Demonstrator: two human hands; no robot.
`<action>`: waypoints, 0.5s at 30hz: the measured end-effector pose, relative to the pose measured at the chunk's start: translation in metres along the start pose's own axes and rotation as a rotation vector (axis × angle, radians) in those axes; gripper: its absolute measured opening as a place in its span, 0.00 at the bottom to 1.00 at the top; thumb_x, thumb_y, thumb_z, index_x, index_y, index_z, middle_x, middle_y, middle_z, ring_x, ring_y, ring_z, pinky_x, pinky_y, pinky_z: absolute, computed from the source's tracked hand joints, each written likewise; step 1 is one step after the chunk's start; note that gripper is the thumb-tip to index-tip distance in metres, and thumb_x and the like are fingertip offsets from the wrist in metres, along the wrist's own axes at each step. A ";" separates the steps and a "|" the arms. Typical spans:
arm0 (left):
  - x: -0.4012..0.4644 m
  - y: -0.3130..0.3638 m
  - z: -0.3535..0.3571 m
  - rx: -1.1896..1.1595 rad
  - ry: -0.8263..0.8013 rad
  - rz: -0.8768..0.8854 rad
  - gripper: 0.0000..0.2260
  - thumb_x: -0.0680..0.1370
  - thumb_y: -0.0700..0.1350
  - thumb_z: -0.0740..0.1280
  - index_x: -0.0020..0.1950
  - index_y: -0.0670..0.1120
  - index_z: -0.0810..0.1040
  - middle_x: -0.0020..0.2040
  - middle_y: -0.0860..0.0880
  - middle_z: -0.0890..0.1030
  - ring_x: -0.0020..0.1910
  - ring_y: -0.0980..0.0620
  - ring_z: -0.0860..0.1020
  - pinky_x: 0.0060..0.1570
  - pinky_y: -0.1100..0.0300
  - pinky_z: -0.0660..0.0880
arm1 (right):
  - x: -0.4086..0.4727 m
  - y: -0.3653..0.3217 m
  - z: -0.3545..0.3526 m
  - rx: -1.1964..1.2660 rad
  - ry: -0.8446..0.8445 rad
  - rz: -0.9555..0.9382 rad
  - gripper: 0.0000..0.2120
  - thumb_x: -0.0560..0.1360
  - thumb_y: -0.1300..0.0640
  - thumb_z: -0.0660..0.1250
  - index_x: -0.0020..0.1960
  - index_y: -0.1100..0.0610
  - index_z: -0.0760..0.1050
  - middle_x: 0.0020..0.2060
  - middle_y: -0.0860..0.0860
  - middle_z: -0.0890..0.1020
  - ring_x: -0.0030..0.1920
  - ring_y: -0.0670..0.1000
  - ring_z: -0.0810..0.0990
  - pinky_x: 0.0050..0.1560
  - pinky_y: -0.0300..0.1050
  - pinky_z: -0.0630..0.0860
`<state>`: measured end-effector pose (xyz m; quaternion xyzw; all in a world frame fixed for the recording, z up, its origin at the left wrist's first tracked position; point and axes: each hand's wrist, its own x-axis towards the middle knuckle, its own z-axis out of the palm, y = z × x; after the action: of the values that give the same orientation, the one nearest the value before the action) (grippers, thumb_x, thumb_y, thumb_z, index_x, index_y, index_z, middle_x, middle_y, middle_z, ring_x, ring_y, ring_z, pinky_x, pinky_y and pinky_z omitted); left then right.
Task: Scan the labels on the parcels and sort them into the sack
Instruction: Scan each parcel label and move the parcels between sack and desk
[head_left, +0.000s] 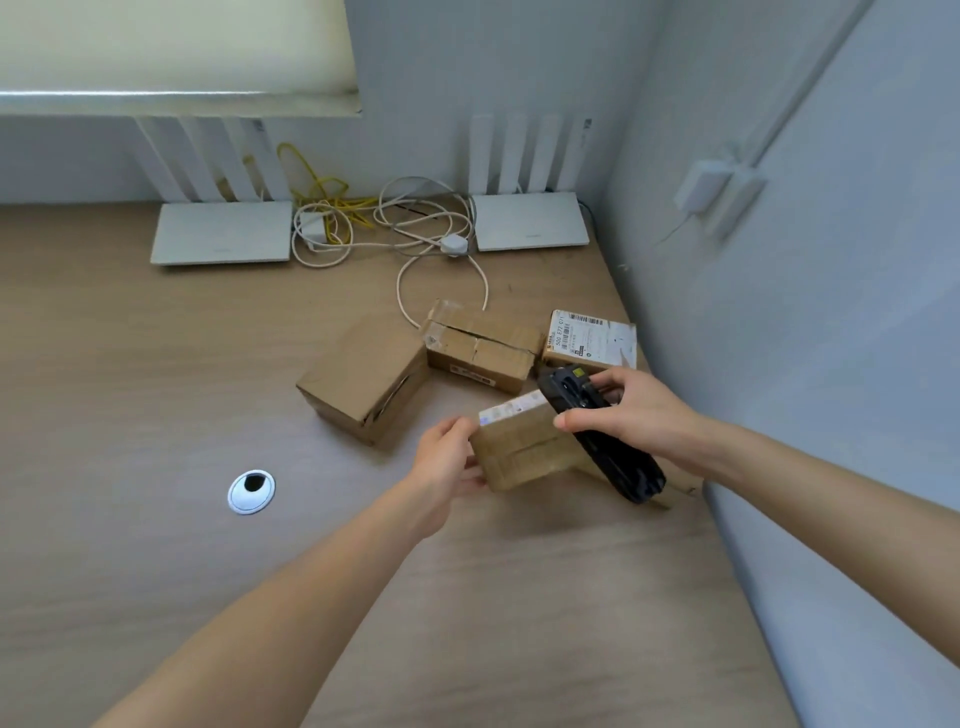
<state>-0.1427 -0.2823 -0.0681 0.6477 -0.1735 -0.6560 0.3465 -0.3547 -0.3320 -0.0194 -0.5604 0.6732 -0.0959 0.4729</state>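
Note:
My left hand grips the left end of a small cardboard parcel with a white label strip along its top edge, held just above the wooden desk. My right hand holds a black handheld scanner tilted over the parcel's right side. Three more parcels lie behind: a plain brown box, a taped brown box, and a box with a white barcode label. No sack is in view.
Two white routers with upright antennas stand at the desk's back edge, with tangled white and yellow cables between them. A round cable grommet sits left of my arm. Grey partition walls close the right side.

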 end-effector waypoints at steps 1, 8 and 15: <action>-0.007 -0.001 -0.004 -0.023 0.003 0.007 0.18 0.83 0.43 0.61 0.73 0.47 0.69 0.50 0.50 0.80 0.46 0.50 0.81 0.57 0.47 0.80 | -0.009 -0.002 0.001 0.009 0.009 -0.005 0.37 0.64 0.44 0.84 0.68 0.51 0.74 0.54 0.48 0.82 0.52 0.48 0.84 0.48 0.42 0.78; -0.082 -0.012 -0.043 -0.046 -0.084 0.204 0.16 0.80 0.36 0.64 0.64 0.51 0.78 0.52 0.53 0.85 0.50 0.59 0.82 0.50 0.61 0.79 | -0.096 -0.014 0.025 0.063 0.060 -0.053 0.44 0.52 0.40 0.84 0.64 0.51 0.76 0.53 0.50 0.86 0.50 0.50 0.86 0.53 0.48 0.81; -0.192 -0.027 -0.114 0.044 -0.135 0.410 0.19 0.82 0.50 0.65 0.72 0.65 0.71 0.60 0.58 0.80 0.58 0.64 0.74 0.60 0.52 0.69 | -0.217 -0.044 0.084 0.119 0.098 -0.128 0.31 0.63 0.52 0.86 0.61 0.51 0.77 0.51 0.51 0.87 0.49 0.51 0.87 0.53 0.47 0.82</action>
<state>-0.0533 -0.1077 0.0422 0.5608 -0.3387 -0.6096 0.4463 -0.2800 -0.1308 0.0793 -0.5677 0.6513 -0.1932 0.4649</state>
